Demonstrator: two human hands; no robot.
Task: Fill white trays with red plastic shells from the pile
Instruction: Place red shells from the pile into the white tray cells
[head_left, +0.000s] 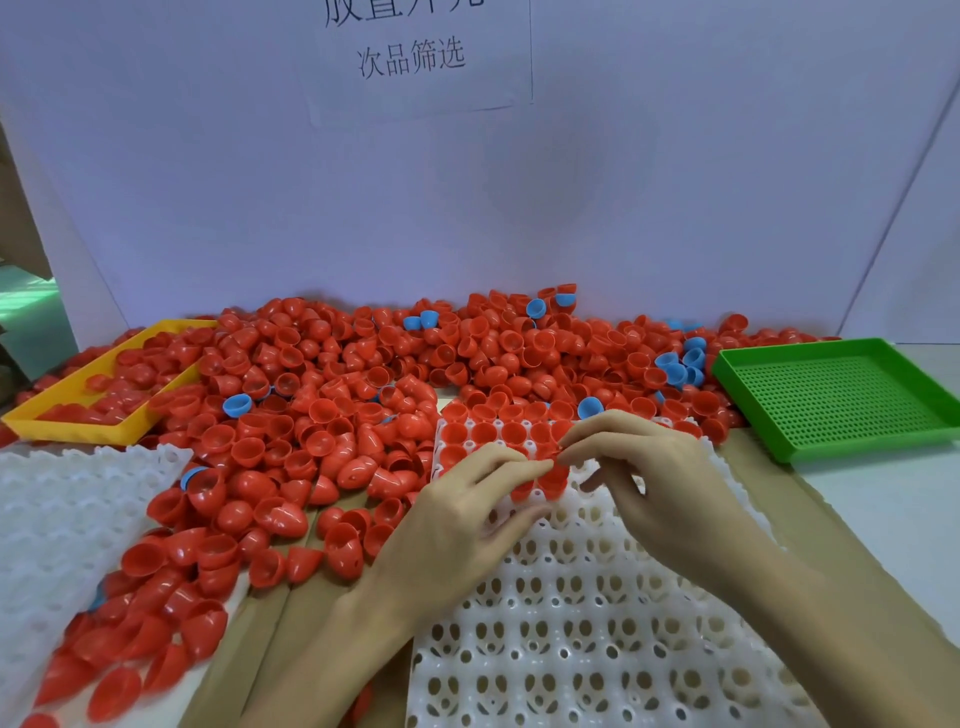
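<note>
Both forearms come in from the bottom of the frame and meet just right of centre, over the far end of the white tray (597, 623). The left hand (457, 525) lies palm down with its fingers stretched forward, their tips pinching a red shell (551, 475) at the tray's filled rows. The right hand (644, 478) arches above it, wrist raised, thumb and forefinger pinching the same shell's rim from the right, the other fingers loosely bent.

The white tray is a moulded plastic grid of round cups with holes between them; roughly ten cups at its far edge hold red shells, open side up, and the rest show bare. A second white tray (57, 519) of the same pattern lies at the lower left, partly covered by shells.

The pile of red shells (363, 395) spreads across the middle of the table (883, 509), far too many to count: smooth, glossy half-egg cups, some pointed, some rounded. About a dozen blue shells (236, 405) are scattered among them.

A yellow tray (67, 415) at the left holds more red shells. A green tray (841, 395) with a perforated floor sits at the right. Behind stands a white board (467, 197) with printed characters.
</note>
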